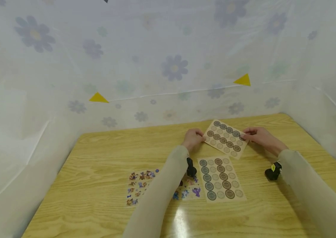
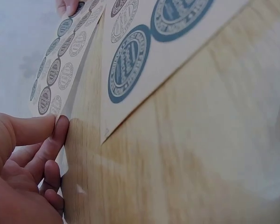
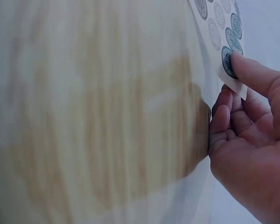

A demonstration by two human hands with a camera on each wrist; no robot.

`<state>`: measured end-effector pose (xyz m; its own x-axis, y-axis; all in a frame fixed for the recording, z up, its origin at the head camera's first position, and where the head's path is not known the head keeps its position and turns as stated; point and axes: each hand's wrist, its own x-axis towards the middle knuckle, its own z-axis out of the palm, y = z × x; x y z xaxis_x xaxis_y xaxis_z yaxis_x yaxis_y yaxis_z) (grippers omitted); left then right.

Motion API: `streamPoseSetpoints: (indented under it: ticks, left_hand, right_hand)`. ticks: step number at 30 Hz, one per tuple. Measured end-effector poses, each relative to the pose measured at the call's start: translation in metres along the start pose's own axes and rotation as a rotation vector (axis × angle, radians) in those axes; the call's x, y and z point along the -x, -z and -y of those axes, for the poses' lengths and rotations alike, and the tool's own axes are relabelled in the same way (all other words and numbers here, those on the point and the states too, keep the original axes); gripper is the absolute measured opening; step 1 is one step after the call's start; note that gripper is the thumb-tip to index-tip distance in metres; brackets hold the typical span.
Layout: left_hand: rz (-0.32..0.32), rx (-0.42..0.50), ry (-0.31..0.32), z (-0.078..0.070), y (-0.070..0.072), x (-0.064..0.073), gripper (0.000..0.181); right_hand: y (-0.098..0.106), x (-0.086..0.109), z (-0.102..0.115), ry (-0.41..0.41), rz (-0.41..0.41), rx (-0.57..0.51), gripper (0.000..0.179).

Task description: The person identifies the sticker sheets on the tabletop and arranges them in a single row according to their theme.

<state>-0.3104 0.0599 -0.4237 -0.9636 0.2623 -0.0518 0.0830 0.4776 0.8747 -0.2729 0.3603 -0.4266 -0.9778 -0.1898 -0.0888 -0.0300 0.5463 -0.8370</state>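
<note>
Both hands hold one sticker sheet (image 1: 223, 140) above the far right part of the table, tilted in the head view. Rows of round dark and pale seal-like stickers cover it. At its left corner my left hand (image 1: 193, 139) pinches the edge between thumb and finger, plain in the left wrist view (image 2: 23, 158). My right hand (image 1: 261, 138) grips the opposite corner, thumb on a teal round sticker (image 3: 227, 61) in the right wrist view. Below them a second sheet of round stickers (image 1: 222, 178) lies flat on the table.
Left of the flat sheet lie sheets of colourful cartoon stickers (image 1: 138, 185), partly hidden by the left sleeve (image 1: 159, 191). The wooden table (image 1: 96, 158) is bounded by flowered white curtains (image 1: 144, 66) at the back and sides. Yellow triangles (image 1: 98, 98) mark the back curtain.
</note>
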Motion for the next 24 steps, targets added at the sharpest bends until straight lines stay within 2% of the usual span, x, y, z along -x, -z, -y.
streamPoseSetpoints:
  ticks: [11, 14, 21, 24]
  left_hand:
    - [0.023, 0.032, 0.002, 0.000, -0.001, -0.003, 0.009]
    - [0.028, 0.035, -0.012, 0.002, -0.002, -0.003, 0.009]
    - [0.057, 0.107, -0.038, 0.005, -0.005, -0.003, 0.009]
    - [0.030, 0.128, -0.042, 0.005, -0.004, -0.005, 0.009]
  right_hand:
    - [0.003, 0.001, -0.008, 0.041, -0.023, 0.041, 0.039]
    - [0.004, 0.004, -0.010, 0.034, -0.045, 0.041, 0.038]
    - [0.006, 0.008, -0.014, -0.001, -0.067, 0.041, 0.040]
    - [0.007, 0.005, -0.013, -0.011, -0.069, 0.029, 0.041]
